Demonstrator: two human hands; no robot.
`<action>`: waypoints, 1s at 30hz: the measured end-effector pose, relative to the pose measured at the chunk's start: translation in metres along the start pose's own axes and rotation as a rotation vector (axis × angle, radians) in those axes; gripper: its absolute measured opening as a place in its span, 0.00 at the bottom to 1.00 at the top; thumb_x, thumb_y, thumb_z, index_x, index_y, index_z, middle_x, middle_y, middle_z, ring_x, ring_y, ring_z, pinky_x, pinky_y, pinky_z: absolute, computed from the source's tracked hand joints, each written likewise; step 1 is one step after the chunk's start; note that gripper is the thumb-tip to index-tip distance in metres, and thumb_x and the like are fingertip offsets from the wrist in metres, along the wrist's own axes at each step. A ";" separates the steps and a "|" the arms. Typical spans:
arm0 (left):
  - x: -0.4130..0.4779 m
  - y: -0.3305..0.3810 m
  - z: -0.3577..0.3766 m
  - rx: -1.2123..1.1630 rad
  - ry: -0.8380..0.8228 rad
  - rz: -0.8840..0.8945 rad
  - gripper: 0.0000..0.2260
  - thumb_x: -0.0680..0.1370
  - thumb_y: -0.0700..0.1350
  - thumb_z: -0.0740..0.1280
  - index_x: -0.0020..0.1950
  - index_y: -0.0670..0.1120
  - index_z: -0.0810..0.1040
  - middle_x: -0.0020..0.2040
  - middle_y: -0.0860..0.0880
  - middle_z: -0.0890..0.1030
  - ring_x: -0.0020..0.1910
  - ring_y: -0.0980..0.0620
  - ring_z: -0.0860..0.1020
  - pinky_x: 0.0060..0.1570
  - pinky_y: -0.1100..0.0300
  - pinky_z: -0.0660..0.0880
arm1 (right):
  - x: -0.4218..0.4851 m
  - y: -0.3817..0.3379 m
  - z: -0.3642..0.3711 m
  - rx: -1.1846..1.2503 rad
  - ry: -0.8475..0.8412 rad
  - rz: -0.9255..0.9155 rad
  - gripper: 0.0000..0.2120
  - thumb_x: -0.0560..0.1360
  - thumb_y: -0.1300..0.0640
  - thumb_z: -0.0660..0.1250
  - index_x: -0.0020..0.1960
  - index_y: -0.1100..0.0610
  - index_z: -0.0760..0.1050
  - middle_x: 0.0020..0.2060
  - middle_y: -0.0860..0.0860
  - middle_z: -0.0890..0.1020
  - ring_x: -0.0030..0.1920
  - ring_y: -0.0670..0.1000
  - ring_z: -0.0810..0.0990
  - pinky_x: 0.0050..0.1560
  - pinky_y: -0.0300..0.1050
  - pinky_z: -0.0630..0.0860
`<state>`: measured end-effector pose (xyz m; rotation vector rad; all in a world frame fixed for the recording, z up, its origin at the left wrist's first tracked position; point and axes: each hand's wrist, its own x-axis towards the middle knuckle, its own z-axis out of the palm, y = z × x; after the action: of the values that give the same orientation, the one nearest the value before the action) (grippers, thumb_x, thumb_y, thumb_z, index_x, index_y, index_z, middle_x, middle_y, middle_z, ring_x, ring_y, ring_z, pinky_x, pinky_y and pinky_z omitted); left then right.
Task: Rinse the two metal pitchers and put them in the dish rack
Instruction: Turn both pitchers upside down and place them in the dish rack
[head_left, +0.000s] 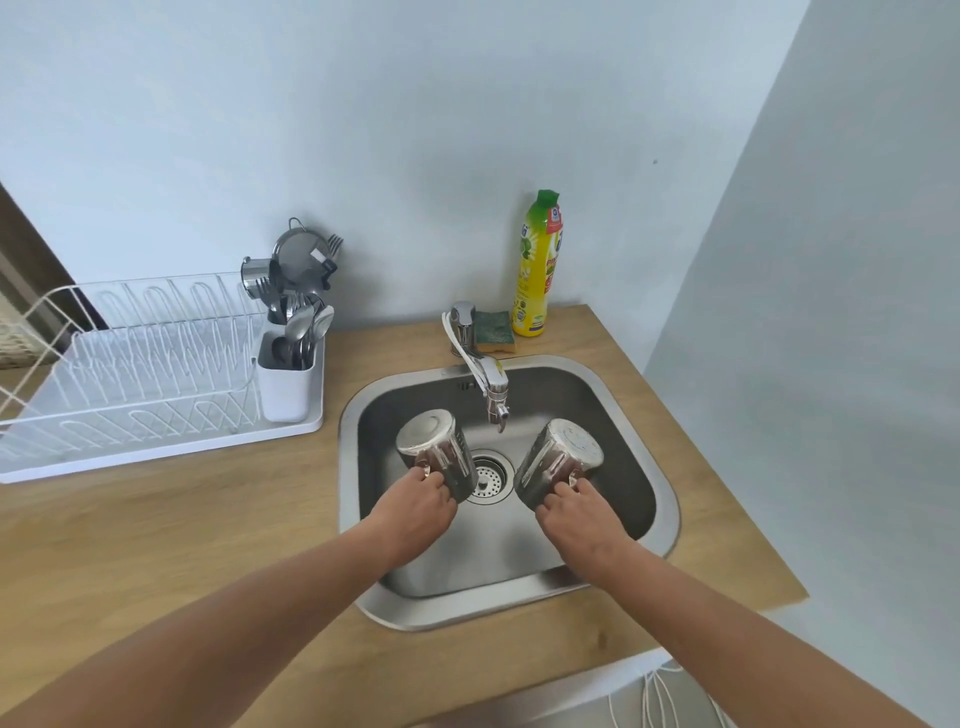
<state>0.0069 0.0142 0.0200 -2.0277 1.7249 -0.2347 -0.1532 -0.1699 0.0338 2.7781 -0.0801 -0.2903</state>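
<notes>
Pitchers, two of them, both shiny metal, are held upside down over the steel sink (660, 499), bases tilted up toward the camera. The left pitcher (434, 449) hangs over the sink's left half, just left of the drain (485, 475); the left hand (415, 512) has its fingers wrapped tight around the handle. The right pitcher (561, 460) hangs over the sink's right half, just right of the drain, leaning outward; the right hand (579, 514) grips its handle the same way. The faucet (488, 376) reaches out over the sink's back edge, its spout ending between the two pitchers. No running water can be made out. Behind the sink, beside the faucet base, lies a green sponge (493, 332), with a yellow dish soap bottle (537, 265) standing just beside it. Left of the sink on the wooden counter (182, 519) sits a white dish rack (130, 379), with a cutlery holder (285, 374) full of utensils at the end nearest the sink.
</notes>
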 end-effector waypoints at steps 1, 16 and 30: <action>0.000 0.002 -0.002 0.006 -0.009 -0.005 0.10 0.78 0.36 0.60 0.57 0.40 0.77 0.54 0.42 0.82 0.53 0.41 0.76 0.55 0.47 0.73 | -0.001 0.000 -0.001 0.002 0.003 -0.005 0.14 0.75 0.66 0.61 0.59 0.62 0.75 0.55 0.58 0.80 0.57 0.59 0.74 0.62 0.56 0.67; -0.019 0.023 -0.020 0.033 -0.086 -0.071 0.10 0.78 0.37 0.62 0.58 0.41 0.77 0.54 0.42 0.82 0.53 0.42 0.76 0.55 0.47 0.73 | -0.021 0.003 -0.001 -0.017 0.060 -0.067 0.13 0.76 0.66 0.60 0.59 0.61 0.75 0.54 0.58 0.81 0.57 0.59 0.75 0.59 0.54 0.67; -0.032 0.037 -0.042 -0.057 -0.102 -0.211 0.11 0.79 0.39 0.62 0.60 0.44 0.77 0.56 0.45 0.81 0.55 0.44 0.76 0.57 0.50 0.73 | -0.031 0.011 0.000 0.111 0.111 -0.045 0.12 0.76 0.62 0.63 0.58 0.57 0.77 0.55 0.54 0.82 0.57 0.56 0.76 0.60 0.51 0.67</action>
<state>-0.0493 0.0311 0.0456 -2.2241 1.4737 -0.1479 -0.1841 -0.1770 0.0432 2.9033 -0.0063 -0.1465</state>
